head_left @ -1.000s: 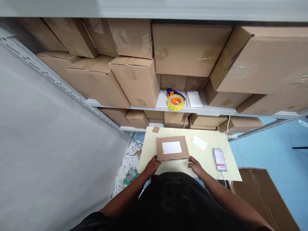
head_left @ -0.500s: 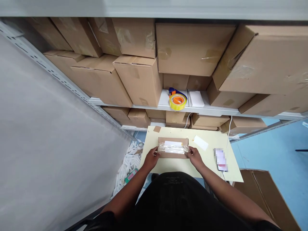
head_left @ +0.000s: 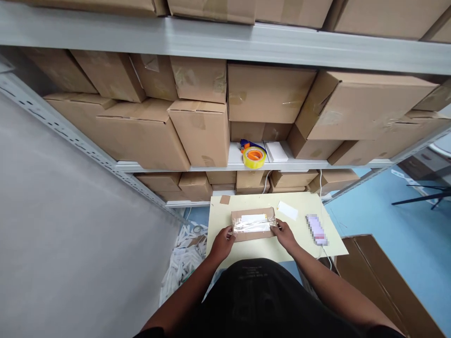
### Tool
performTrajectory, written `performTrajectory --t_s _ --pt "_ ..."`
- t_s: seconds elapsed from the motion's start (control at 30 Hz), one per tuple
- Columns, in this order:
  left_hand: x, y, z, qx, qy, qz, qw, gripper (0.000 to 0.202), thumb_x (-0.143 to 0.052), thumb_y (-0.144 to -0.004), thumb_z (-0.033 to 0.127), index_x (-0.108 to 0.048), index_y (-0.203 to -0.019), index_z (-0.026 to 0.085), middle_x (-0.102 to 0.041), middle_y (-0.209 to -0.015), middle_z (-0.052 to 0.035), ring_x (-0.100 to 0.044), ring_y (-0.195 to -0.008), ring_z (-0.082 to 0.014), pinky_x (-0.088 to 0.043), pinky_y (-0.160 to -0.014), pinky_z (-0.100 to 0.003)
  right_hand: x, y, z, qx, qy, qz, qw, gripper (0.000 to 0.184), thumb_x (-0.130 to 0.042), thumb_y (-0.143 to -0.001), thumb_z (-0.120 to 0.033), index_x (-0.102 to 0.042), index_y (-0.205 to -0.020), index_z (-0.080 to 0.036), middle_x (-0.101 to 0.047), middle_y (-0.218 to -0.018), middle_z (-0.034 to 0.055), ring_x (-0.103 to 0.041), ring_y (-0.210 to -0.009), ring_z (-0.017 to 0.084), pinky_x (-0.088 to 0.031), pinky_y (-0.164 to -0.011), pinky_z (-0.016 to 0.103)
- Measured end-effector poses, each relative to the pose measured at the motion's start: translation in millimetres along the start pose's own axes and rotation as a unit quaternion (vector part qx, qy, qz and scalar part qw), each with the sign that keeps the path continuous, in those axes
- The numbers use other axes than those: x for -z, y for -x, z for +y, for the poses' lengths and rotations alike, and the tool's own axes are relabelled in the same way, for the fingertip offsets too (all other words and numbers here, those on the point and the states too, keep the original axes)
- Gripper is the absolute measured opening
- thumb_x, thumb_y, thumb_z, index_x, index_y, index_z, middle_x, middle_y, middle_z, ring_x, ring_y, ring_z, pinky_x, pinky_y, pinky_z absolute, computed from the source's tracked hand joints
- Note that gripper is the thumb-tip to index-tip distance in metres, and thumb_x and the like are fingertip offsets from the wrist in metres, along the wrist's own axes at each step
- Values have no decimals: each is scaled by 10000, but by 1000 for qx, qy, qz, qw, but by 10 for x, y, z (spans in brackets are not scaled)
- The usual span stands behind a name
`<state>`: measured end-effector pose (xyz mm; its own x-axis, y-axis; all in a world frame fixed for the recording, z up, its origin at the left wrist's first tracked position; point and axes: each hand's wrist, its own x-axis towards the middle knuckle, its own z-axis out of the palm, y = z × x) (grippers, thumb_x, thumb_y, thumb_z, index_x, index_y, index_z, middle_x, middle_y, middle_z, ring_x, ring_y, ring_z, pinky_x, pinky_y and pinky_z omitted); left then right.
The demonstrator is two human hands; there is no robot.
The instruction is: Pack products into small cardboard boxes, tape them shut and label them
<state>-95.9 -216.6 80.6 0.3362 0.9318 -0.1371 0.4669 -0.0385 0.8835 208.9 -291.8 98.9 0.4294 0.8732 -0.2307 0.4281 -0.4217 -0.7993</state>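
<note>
A small flat cardboard parcel (head_left: 252, 224) with a white label and shiny clear tape across it lies on a pale yellow table (head_left: 264, 246). My left hand (head_left: 222, 240) grips the parcel's left end, fingers curled on its edge. At the parcel's right end my right hand (head_left: 285, 234) holds on in the same way. Both forearms reach forward from my black-shirted body at the bottom of the view.
A white slip (head_left: 287, 210), a blurred phone (head_left: 316, 230) with a cable and a brown tape scrap (head_left: 224, 199) lie on the table. A yellow tape roll (head_left: 254, 157) and white box (head_left: 276, 151) sit on the metal shelf among many cardboard cartons. White scraps (head_left: 183, 258) litter the floor left; a large carton (head_left: 384, 281) stands right.
The parcel was turned from its label face lying flat to its taped side, and both hands shifted from its near corners to its two ends. The camera tilted up.
</note>
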Motion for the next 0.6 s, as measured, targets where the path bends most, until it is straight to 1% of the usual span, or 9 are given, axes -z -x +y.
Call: performTrajectory --t_s 0.13,0.27,0.33,0.4,0.43,0.5,0.53,0.57,0.6 --pt "45 -24 13 3 7 -21 1000 406 -580 -906 295 -629 -1288 165 -702 -1235 -114 -702 -903 -203 -548 -858 -351 -28 4 41 -50 -12 27 998 659 -614 -817 -547 -627 -1381 -208 -666 -1314 112 -670 -1108 287 -517 -984 382" --pt "81 -65 35 19 3 -39 999 392 -566 -908 285 -614 -1279 168 -701 -1243 -111 -703 -943 -205 -537 -880 -343 -16 68 131 -53 -18 15 998 609 -587 -844 -569 -646 -1335 -214 -663 -1347 98 -651 -1168 283 -481 -1042 395" --pt "103 -77 59 34 -14 -30 999 387 -566 -903 279 -609 -1273 173 -692 -1249 -109 -702 -952 -205 -535 -892 -346 7 109 190 -49 -17 1 999 572 -573 -858 -567 -663 -1301 -216 -684 -1315 92 -648 -1178 285 -474 -1048 403" --pt "128 -70 116 34 -43 5 999 392 -564 -906 295 -603 -1277 174 -669 -1271 -116 -693 -992 -219 -538 -900 -356 42 140 264 -57 -15 -4 998 557 -580 -859 -573 -677 -1276 -216 -694 -1299 96 -644 -1193 290 -469 -1053 407" --pt "138 -59 167 21 -62 26 998 391 -558 -912 305 -604 -1278 177 -658 -1277 -116 -684 -1023 -227 -538 -911 -364 63 150 306 -60 -15 -6 998 553 -583 -860 -576 -681 -1268 -216 -693 -1304 99 -640 -1205 290 -465 -1057 406" --pt "135 -35 324 -27 -104 54 993 363 -538 -926 306 -621 -1263 199 -653 -1269 -104 -654 -1096 -242 -525 -969 -383 108 158 402 -66 -18 -17 998 538 -584 -861 -573 -687 -1250 -217 -689 -1312 102 -634 -1218 287 -457 -1063 399" --pt "115 -30 432 -60 -128 51 989 340 -532 -932 299 -638 -1242 212 -658 -1254 -96 -636 -1131 -249 -508 -1011 -394 131 159 454 -68 -21 -25 997 522 -577 -862 -566 -691 -1234 -217 -692 -1303 100 -637 -1214 283 -456 -1061 394" --pt "77 -34 558 -95 -152 35 983 314 -528 -936 292 -656 -1215 223 -668 -1231 -90 -619 -1158 -256 -484 -1050 -405 152 159 507 -72 -25 -34 996 503 -565 -864 -558 -696 -1210 -217 -701 -1279 97 -645 -1196 279 -460 -1051 389" --pt "17 -51 697 -130 -176 7 976 292 -527 -941 288 -673 -1187 231 -677 -1207 -87 -604 -1174 -264 -461 -1080 -415 171 161 562 -77 -30 -44 996 483 -551 -865 -552 -702 -1178 -216 -716 -1237 92 -660 -1160 274 -470 -1030 385"
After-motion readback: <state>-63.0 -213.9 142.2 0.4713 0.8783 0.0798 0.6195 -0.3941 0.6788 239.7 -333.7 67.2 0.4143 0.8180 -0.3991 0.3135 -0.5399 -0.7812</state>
